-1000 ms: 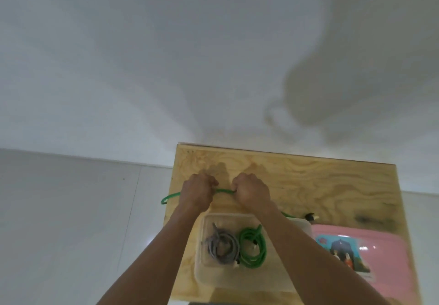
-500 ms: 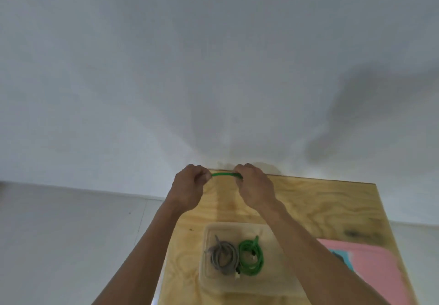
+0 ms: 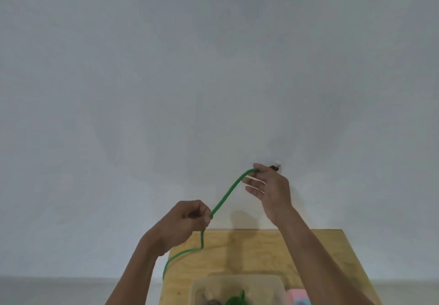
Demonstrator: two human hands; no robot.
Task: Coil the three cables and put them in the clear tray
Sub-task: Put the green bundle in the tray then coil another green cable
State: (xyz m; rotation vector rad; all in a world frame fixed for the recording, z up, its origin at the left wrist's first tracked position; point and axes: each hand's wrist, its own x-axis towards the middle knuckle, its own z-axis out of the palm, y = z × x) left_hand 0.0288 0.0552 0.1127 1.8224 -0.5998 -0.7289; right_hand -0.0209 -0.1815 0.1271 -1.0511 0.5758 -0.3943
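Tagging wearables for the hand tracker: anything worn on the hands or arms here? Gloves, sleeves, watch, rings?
Nothing worn that shows. The left hand and right hand are bare, no gloves, and both forearms are bare down to the frame edge, no sleeves. No watch, band or ring visible on wrists or fingers; no markers or cables attached.

**Layout: hands raised over worktop, tray at near edge**

Worktop (image 3: pixel 261 252) sits low in view, wall (image 3: pixel 166 90) behind it. Tray (image 3: pixel 237 283) on worktop near bottom edge, coiled cables inside, mostly cut off. Left hand (image 3: pixel 183 224) lower left, right hand (image 3: pixel 270 188) higher right, both above the worktop's far edge. Loose cable (image 3: pixel 225 197) spans between hands, then hangs below left hand past the worktop's left edge.
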